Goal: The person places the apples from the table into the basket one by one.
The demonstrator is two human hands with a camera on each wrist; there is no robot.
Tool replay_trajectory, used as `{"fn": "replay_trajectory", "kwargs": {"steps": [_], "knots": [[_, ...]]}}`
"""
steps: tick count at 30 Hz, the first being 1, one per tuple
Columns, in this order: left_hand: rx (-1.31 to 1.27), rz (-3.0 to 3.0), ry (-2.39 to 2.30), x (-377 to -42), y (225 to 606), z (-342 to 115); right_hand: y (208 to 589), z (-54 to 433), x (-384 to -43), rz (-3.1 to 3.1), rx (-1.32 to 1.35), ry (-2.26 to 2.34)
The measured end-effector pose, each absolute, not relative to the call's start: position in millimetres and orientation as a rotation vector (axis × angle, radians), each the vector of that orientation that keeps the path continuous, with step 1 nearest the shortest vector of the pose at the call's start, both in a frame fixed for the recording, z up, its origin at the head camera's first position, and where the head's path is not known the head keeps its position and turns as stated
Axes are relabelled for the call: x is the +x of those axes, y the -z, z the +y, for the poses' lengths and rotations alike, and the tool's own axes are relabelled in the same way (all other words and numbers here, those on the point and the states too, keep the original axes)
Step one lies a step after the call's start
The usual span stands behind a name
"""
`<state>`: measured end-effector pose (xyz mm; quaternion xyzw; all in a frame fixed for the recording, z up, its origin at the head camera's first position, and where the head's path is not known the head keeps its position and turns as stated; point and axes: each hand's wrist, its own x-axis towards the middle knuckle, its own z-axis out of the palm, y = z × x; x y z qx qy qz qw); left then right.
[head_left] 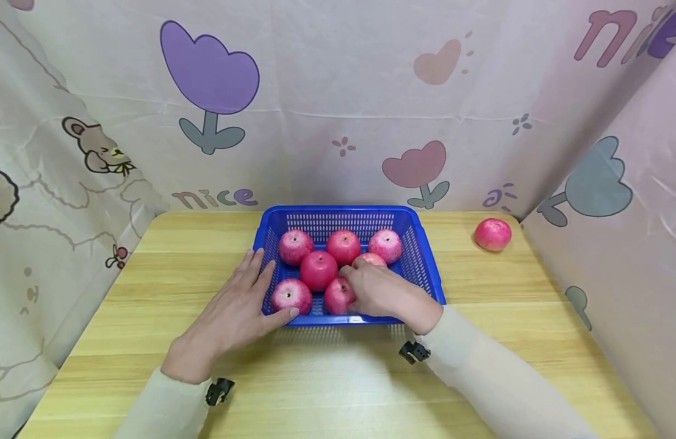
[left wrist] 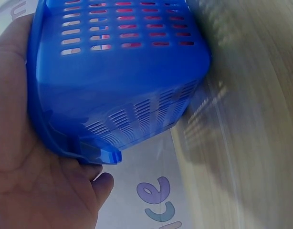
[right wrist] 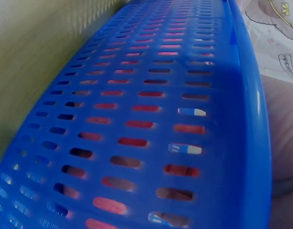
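A blue plastic basket [head_left: 426, 262] with slotted walls holds several pinkish-red apples. My left hand [head_left: 233, 308] lies over its left front corner, fingers extended along the left rim and thumb across the front rim, beside an apple [head_left: 290, 297]. In the left wrist view the palm [left wrist: 22, 167] is against the basket rim. Reaching over the front rim, my right hand [head_left: 384, 291] curls its fingers around the front middle apple [head_left: 338, 296]. Just behind that hand, another apple [head_left: 372, 259] is partly hidden. In the right wrist view, the slotted wall [right wrist: 137, 100] covers most of the hand's work.
One loose apple [head_left: 493, 235] sits on the wooden table [head_left: 316, 384] at the back right, outside the basket. Printed cloth curtains [head_left: 316, 91] close off the back and both sides. Further apples [head_left: 296, 247] stand along the basket's back wall.
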<state>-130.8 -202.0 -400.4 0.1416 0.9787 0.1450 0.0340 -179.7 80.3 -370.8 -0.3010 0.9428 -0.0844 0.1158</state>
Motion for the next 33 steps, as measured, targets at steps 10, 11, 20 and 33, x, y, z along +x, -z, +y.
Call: {"fn": "replay_trajectory", "kwargs": {"steps": [10, 11, 20, 33], "knots": [[0.420, 3.005, -0.452, -130, 400, -202, 370, 92, -179, 2.826, -0.919, 0.333], [0.419, 3.005, -0.454, -130, 400, -202, 369, 93, -178, 2.835, -0.906, 0.348], [0.420, 2.997, -0.465, -130, 399, -202, 365, 115, -177, 2.980, -0.832, 0.459], [0.417, 3.000, -0.476, -130, 400, -202, 374, 160, -184, 3.256, -0.720, 0.528]]}}
